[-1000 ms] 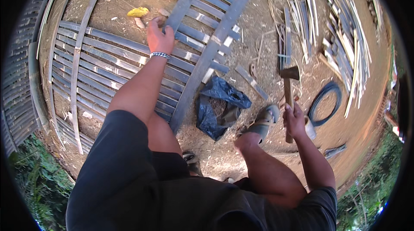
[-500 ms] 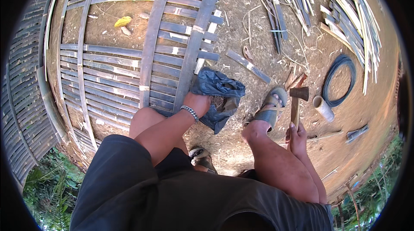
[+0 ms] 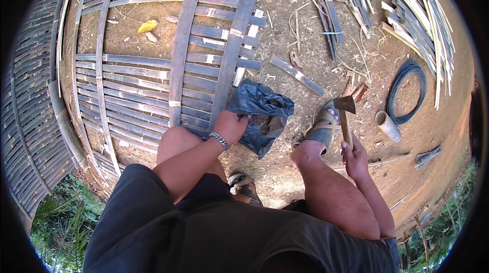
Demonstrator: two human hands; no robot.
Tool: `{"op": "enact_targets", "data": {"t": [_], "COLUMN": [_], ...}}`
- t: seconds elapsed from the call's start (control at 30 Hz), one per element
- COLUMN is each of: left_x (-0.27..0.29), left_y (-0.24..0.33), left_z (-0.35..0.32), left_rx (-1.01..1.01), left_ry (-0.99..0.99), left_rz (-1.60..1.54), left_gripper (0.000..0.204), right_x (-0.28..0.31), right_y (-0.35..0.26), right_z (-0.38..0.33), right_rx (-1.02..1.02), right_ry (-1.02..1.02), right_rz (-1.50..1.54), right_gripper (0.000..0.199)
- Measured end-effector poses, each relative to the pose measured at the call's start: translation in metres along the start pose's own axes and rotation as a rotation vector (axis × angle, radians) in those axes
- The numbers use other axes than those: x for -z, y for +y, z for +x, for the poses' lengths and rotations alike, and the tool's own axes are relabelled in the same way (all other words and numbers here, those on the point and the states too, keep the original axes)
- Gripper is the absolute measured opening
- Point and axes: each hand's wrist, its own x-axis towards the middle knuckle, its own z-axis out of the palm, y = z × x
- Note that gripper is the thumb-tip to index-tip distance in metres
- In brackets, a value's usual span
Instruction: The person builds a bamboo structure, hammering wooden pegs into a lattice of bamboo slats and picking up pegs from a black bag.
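My right hand (image 3: 355, 158) is closed around the wooden handle of a small hatchet (image 3: 345, 104), its dark metal head pointing away from me. It is held beside my right leg. My left hand (image 3: 230, 127), with a chain bracelet (image 3: 220, 141) on its wrist, is at the near-left rim of a crumpled black plastic bag (image 3: 261, 95). The fingers are curled together there; what they pinch is too small to tell. The bag gapes, and small brownish contents show dimly inside. Left of it lies a lattice panel of dark bamboo slats (image 3: 178, 84).
A loose slat (image 3: 297, 75) lies beyond the bag. Far right are piled bamboo strips (image 3: 420, 28), a coil of black line (image 3: 407, 92) and a pale tube (image 3: 388, 126). A yellow object (image 3: 147, 26) shows through the panel. My sandaled foot (image 3: 326, 125) is beside the hatchet.
My left hand has drawn back slightly at the bag's mouth, its fingers showing more. The hatchet has tilted, its head swinging left and a little farther from me. The whole view has shifted slightly.
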Motion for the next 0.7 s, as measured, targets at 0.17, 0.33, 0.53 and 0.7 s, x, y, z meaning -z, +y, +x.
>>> {"op": "enact_targets", "data": {"t": [0.17,0.33,0.53,0.7], "left_x": [-0.017,-0.014,0.032,0.073], "left_y": [-0.043,-0.029,0.010,0.029], "left_z": [-0.014,-0.022,-0.024,0.024], "left_rx": [-0.001,0.018,0.006,-0.045], "left_ry": [-0.072,-0.196,-0.159,0.044], "left_rz": [-0.666,-0.860,-0.837,-1.038], "left_gripper": [0.009,0.007,0.014,0.024], "right_x": [-0.004,-0.004,-0.006,-0.022], "right_y": [-0.030,-0.041,-0.073,-0.094], "right_z": [0.010,0.018,0.023,0.038], "right_rx": [0.026,0.031,0.116,0.101], "right_ry": [-0.048,-0.064,-0.134,-0.185], "right_rz": [-0.077,-0.076,-0.143,0.007], "right_gripper": [0.050,0.056,0.056,0.054]}}
